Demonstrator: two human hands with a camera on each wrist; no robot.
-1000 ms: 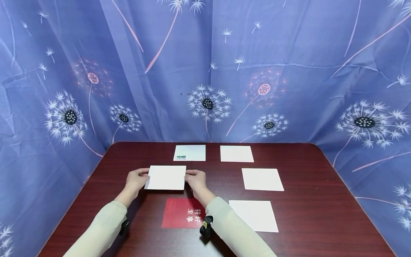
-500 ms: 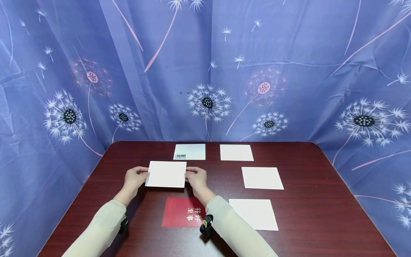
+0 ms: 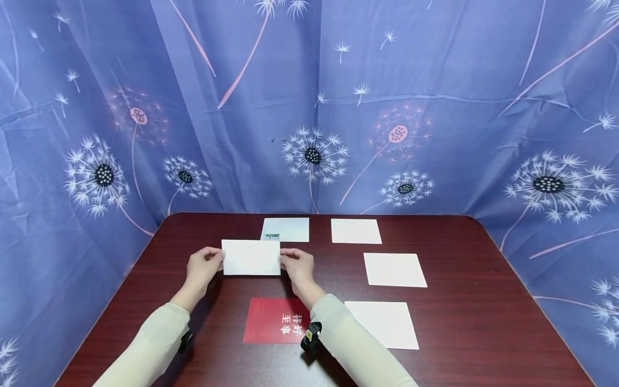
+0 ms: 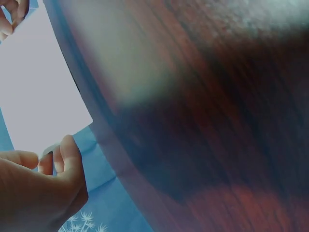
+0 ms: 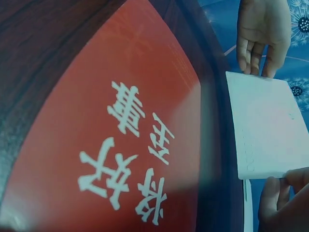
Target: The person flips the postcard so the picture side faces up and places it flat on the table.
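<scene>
A white postcard (image 3: 251, 258) is held up over the left half of the table, tilted towards the head camera. My left hand (image 3: 200, 270) pinches its left edge between thumb and fingers, while my right hand (image 3: 299, 270) pinches the right edge. Faint lines and a row of small boxes show on the postcard (image 5: 268, 125) in the right wrist view. Nearer to me, a red card (image 3: 271, 321) with white characters lies flat, partly covered by my right forearm. The top edge of the held postcard overlaps the back-left card (image 3: 292, 229), which has a small green picture.
Three plain white cards lie on the right side: one at the back (image 3: 356, 231), one midway (image 3: 395, 270) and a front card (image 3: 387, 325) partly behind my right sleeve. The dark red wooden table (image 3: 483, 301) meets a blue dandelion-print curtain (image 3: 435, 64) at its back and sides.
Both hands have lifted the postcard slightly and tilted it more upright. Its top edge has moved back and now overlaps the back-left card in the head view. The other cards stay put.
</scene>
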